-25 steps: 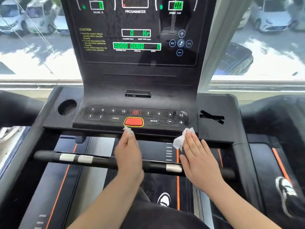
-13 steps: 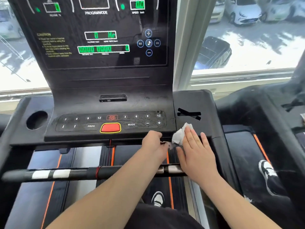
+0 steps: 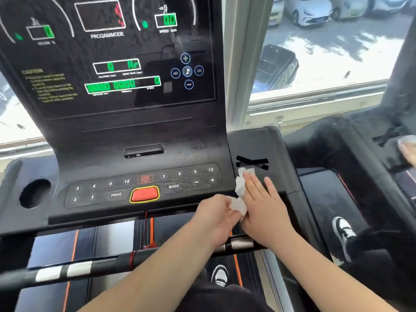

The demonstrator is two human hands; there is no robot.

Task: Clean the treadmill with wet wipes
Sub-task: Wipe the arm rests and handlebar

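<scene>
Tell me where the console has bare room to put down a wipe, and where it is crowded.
Free: the back of the right tray, between the tape cross and its rear rim; the left ledge around the cup hole. Crowded: the tray's front-left corner, where the left hand and right hand meet over the wipes.

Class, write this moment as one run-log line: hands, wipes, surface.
left hand: pinches crumpled white wet wipe | right hand: flat, pressing second white wet wipe | surface: black treadmill console

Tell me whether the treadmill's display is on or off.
On. The black glossy treadmill display panel shows lit green digits in its speed, incline and distance windows.
</scene>
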